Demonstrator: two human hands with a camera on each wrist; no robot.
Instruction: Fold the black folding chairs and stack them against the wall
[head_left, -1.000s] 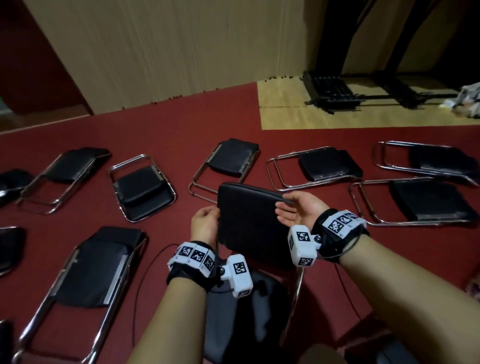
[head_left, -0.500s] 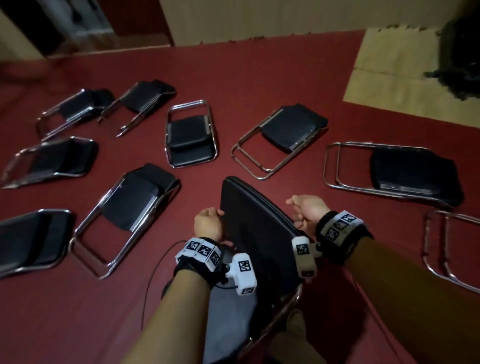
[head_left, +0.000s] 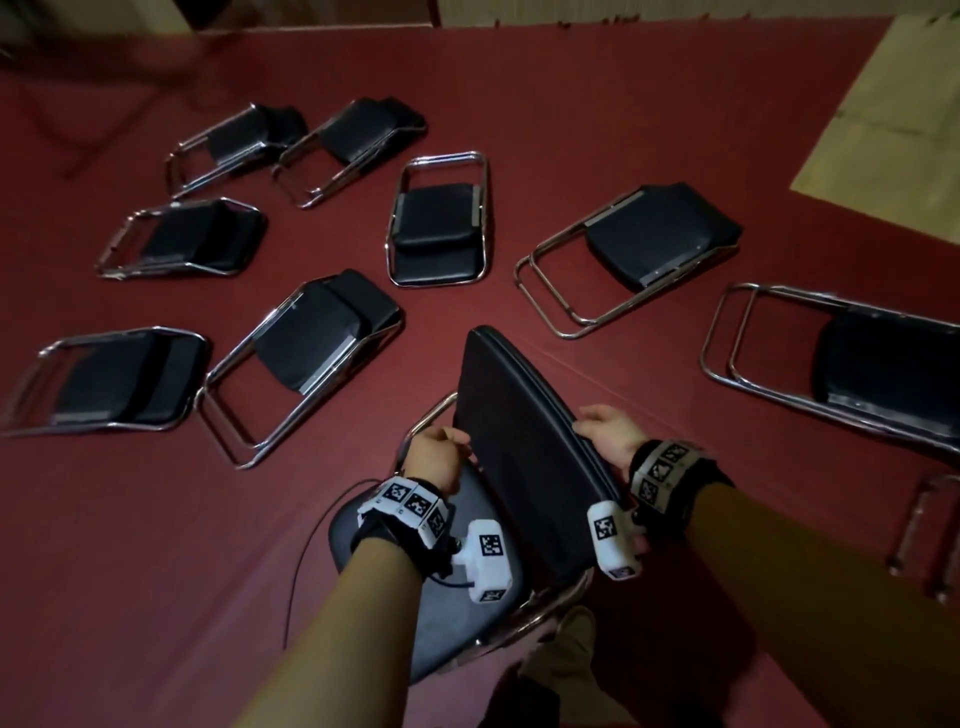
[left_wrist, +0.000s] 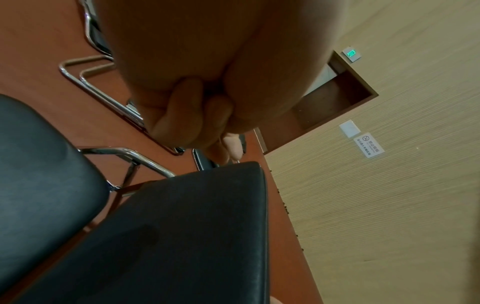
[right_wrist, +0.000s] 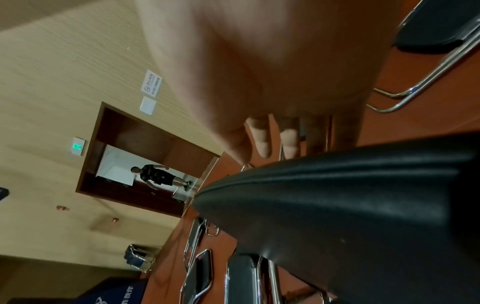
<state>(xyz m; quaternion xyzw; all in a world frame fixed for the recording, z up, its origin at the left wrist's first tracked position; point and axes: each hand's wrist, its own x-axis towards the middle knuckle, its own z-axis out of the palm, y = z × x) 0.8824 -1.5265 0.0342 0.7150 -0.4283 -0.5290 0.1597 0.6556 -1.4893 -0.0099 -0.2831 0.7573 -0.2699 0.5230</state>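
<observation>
I hold a black folding chair (head_left: 524, 441) in front of me, chrome frame and two black pads. Its upper pad is tilted up on edge; the other pad (head_left: 457, 597) sits lower, near my wrists. My left hand (head_left: 439, 454) is a fist gripping the chair at the upper pad's left edge, where a chrome tube (head_left: 428, 415) runs into it. In the left wrist view its fingers (left_wrist: 192, 119) are curled tight. My right hand (head_left: 605, 434) grips the pad's right edge, its fingers (right_wrist: 262, 139) reaching behind the pad (right_wrist: 350, 205).
Several folded black chairs (head_left: 439, 223) lie flat on the red carpet (head_left: 571, 104) ahead and to both sides. A cable (head_left: 311, 535) trails on the floor at left. A beige wall (left_wrist: 389, 185) has a doorway (right_wrist: 145, 164) with a person (right_wrist: 158, 176) beyond it. My shoe (head_left: 571, 644) is under the chair.
My view has swung left and down over the lying chairs. The held chair has turned with me, its upper pad now more edge-on. Both hands keep their hold.
</observation>
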